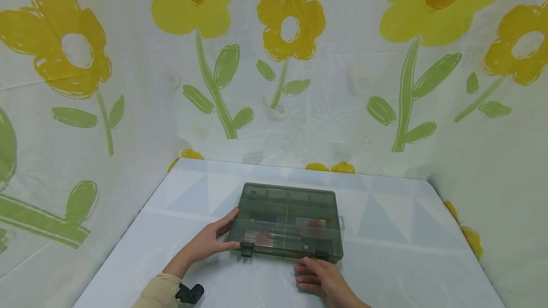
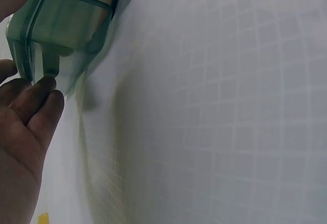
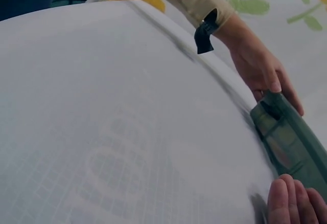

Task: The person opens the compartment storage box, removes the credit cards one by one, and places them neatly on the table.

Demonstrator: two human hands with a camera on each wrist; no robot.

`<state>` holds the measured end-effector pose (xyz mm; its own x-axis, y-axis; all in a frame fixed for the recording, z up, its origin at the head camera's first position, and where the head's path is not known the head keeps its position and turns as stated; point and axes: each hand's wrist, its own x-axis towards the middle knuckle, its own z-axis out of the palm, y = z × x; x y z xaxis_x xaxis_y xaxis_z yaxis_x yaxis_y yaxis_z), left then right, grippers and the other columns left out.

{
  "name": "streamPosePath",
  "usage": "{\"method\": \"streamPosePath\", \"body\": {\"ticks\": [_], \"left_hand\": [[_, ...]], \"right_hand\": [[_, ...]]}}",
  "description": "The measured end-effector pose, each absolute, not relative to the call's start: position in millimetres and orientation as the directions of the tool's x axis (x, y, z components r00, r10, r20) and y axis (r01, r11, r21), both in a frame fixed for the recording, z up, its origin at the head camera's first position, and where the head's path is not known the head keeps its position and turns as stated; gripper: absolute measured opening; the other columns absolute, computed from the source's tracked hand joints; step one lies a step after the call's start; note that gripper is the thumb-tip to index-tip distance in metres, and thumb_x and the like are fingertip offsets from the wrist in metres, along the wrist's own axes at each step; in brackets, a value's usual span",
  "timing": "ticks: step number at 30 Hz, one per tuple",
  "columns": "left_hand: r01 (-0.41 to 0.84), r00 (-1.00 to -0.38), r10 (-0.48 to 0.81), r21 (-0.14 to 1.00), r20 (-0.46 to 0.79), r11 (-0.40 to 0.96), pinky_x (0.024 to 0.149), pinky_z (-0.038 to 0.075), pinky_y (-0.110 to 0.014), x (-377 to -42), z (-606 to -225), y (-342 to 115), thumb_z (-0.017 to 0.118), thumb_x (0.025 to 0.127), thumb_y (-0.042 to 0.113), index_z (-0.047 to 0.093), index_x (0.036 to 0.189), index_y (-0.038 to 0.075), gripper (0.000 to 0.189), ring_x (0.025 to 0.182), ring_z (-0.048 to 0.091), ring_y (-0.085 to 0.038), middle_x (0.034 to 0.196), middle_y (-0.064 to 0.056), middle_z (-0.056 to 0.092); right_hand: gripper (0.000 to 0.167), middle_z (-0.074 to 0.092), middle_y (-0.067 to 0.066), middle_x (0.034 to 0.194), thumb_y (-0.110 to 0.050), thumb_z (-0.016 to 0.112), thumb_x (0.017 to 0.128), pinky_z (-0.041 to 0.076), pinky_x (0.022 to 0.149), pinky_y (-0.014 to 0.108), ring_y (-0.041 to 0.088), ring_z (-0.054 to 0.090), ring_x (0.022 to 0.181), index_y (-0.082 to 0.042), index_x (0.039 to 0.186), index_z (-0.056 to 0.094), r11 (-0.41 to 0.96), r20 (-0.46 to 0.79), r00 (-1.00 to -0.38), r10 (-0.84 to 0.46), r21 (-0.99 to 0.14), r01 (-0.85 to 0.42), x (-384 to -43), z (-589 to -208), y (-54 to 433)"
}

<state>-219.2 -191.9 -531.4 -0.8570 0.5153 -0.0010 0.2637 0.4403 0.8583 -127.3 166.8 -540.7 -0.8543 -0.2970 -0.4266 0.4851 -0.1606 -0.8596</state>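
A translucent dark green plastic compartment box (image 1: 274, 206) lies on the table with its lid down. Through the lid, dividers and some reddish flat pieces show faintly. My left hand (image 1: 210, 239) grips the box's left end, thumb at the front corner beside a dark latch (image 1: 247, 250) and fingers along the side. In the left wrist view, the fingertips of that hand (image 2: 28, 116) bend against the box wall (image 2: 66, 45). By the front edge, close to the right latch (image 1: 322, 254), is my right hand (image 1: 323, 279), its fingers loosely bent. Whether it touches the latch, I cannot tell.
A pale cloth with blue triangles covers the table (image 1: 385, 270). White curtains with printed yellow flowers (image 1: 291, 27) hang behind it and on both sides. A black strap piece (image 1: 190, 293) sits at the left sleeve. A clear tab (image 1: 341, 223) juts from the box's right side.
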Motion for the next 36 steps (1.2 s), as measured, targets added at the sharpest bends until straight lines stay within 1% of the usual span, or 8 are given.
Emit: {"method": "streamPosePath", "body": {"ticks": [7,12,15,25,28,31,36], "left_hand": [[0.250,-0.855,0.518,0.863,-0.016,0.439,0.119,0.035,-0.048,-219.3,-530.8,-192.6,0.079,0.090,0.034,0.020,0.164,0.013,0.096,0.149,0.030,-0.038,0.169,-0.014,0.015],[0.249,-0.855,0.518,0.863,-0.017,0.440,0.119,0.034,-0.048,-219.0,-530.6,-193.2,0.079,0.090,0.034,0.021,0.164,0.013,0.096,0.149,0.030,-0.038,0.169,-0.014,0.015],[0.249,-0.855,0.518,0.864,-0.016,0.437,0.119,0.034,-0.049,-218.8,-530.1,-193.2,0.079,0.091,0.034,0.021,0.164,0.013,0.096,0.149,0.030,-0.039,0.169,-0.014,0.015],[0.250,-0.856,0.517,0.862,-0.016,0.442,0.119,0.035,-0.050,-218.2,-528.6,-191.8,0.079,0.091,0.034,0.021,0.164,0.013,0.095,0.149,0.031,-0.040,0.169,-0.014,0.015],[0.247,-0.857,0.515,0.863,-0.019,0.441,0.119,0.035,-0.050,-218.2,-528.2,-191.3,0.079,0.091,0.034,0.021,0.164,0.013,0.095,0.149,0.031,-0.039,0.169,-0.014,0.015],[0.247,-0.858,0.514,0.862,-0.017,0.441,0.119,0.035,-0.051,-218.1,-528.0,-191.6,0.079,0.091,0.034,0.021,0.164,0.013,0.095,0.148,0.031,-0.040,0.169,-0.014,0.016],[0.256,-0.860,0.510,0.850,-0.016,0.459,0.119,0.035,-0.051,-218.9,-529.9,-191.9,0.078,0.091,0.037,0.020,0.164,0.014,0.096,0.148,0.031,-0.039,0.169,-0.013,0.016]], "right_hand": [[0.069,0.074,0.011,0.106,-0.045,0.053,0.106,0.063,0.089,0.039,0.024,0.073,0.096,0.019,0.133,0.052,-0.162,-0.458,-0.849,-0.262,-0.847,0.506,-128.1,-540.6,175.9],[0.075,0.074,0.011,0.103,-0.049,0.051,0.106,0.063,0.088,0.040,0.025,0.074,0.095,0.020,0.133,0.050,-0.192,-0.466,-0.850,-0.245,-0.836,0.514,-127.2,-540.7,179.3],[0.075,0.075,0.010,0.102,-0.051,0.051,0.105,0.063,0.088,0.040,0.025,0.074,0.094,0.019,0.133,0.051,-0.205,-0.475,-0.848,-0.234,-0.829,0.521,-127.0,-540.9,180.3],[0.068,0.075,0.008,0.097,-0.047,0.055,0.105,0.064,0.088,0.037,0.021,0.075,0.090,0.017,0.127,0.056,-0.263,-0.474,-0.859,-0.190,-0.819,0.510,-126.0,-540.6,182.0],[0.066,0.075,0.008,0.096,-0.044,0.057,0.104,0.063,0.088,0.036,0.020,0.075,0.089,0.017,0.127,0.055,-0.282,-0.474,-0.861,-0.183,-0.814,0.508,-126.2,-541.0,180.6],[0.059,0.075,0.008,0.097,-0.036,0.057,0.105,0.063,0.088,0.036,0.019,0.074,0.090,0.019,0.128,0.053,-0.280,-0.469,-0.866,-0.174,-0.819,0.501,-126.7,-542.7,179.9],[0.048,0.074,0.008,0.100,-0.023,0.051,0.109,0.063,0.089,0.035,0.018,0.073,0.091,0.020,0.130,0.052,-0.251,-0.447,-0.877,-0.177,-0.841,0.479,-126.4,-546.9,180.8]]}}
